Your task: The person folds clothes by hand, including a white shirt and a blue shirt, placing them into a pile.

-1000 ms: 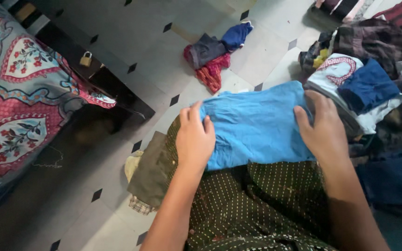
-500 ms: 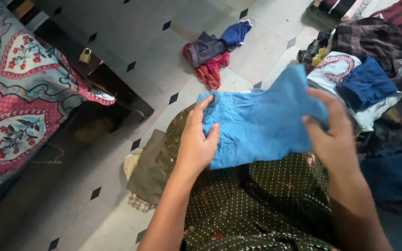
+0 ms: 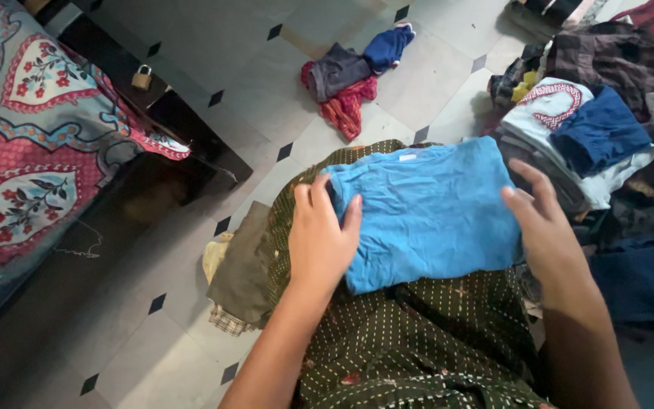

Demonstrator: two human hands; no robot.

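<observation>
The blue cloth [image 3: 425, 212] lies folded flat on the lap. The left hand [image 3: 318, 241] presses its left edge, fingers flat; the right hand [image 3: 546, 231] rests released at its right edge. Step: smoothing the fold. Next move calls for gripping both edges.

Padlock [image 3: 142, 76] on dark trunk [image 3: 157, 113]; clothes pile [image 3: 346, 83] on floor [image 3: 425, 83].

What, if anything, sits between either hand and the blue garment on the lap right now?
Nothing visible does. The left hand lies flat on the left edge of the blue garment, fingers spread on the cloth. The right hand touches its right edge, fingers open, no grip closed. The garment rests on the dark dotted fabric over the lap.
</observation>
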